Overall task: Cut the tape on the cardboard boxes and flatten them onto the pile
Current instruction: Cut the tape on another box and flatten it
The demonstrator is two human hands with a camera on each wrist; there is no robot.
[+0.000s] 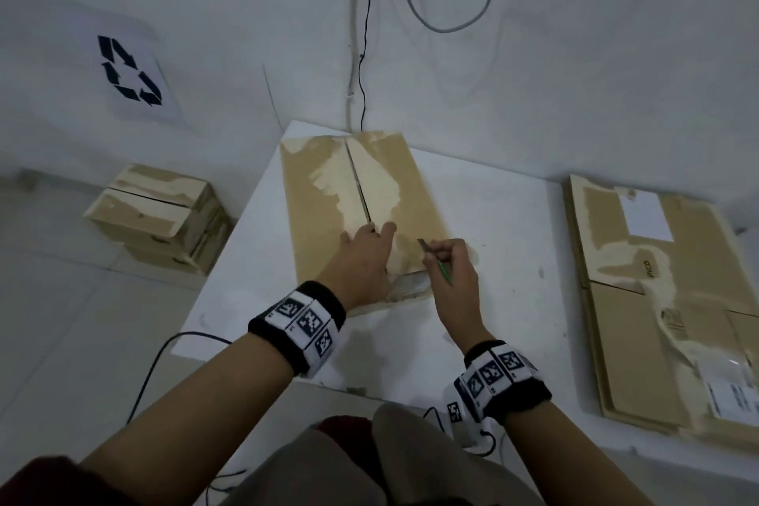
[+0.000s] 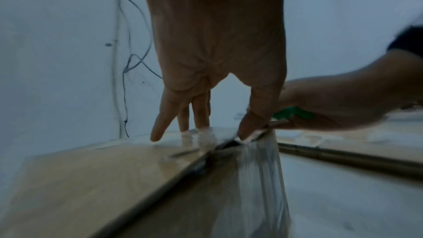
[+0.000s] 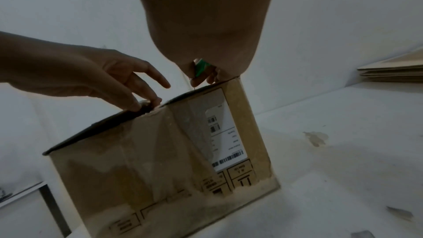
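Observation:
A brown cardboard box [image 1: 324,193] stands on the white table [image 1: 513,259], its top seam split open along the far part. My left hand [image 1: 369,232] rests with straight fingers on the box top at the near end of the seam; in the left wrist view the fingertips [image 2: 203,133] press on the taped top beside the gap. My right hand [image 1: 435,255] grips a green-handled knife [image 1: 425,246] just right of the seam, blade pointing away. Clear tape [image 2: 258,169] runs down the box's near face [image 3: 148,169] next to a white label [image 3: 225,133].
A pile of flattened boxes [image 1: 657,300] lies at the table's right. More taped boxes [image 1: 160,214] are stacked on the floor at the left, under a recycling sign [image 1: 129,72]. Cables [image 1: 361,53] hang down the wall behind the box.

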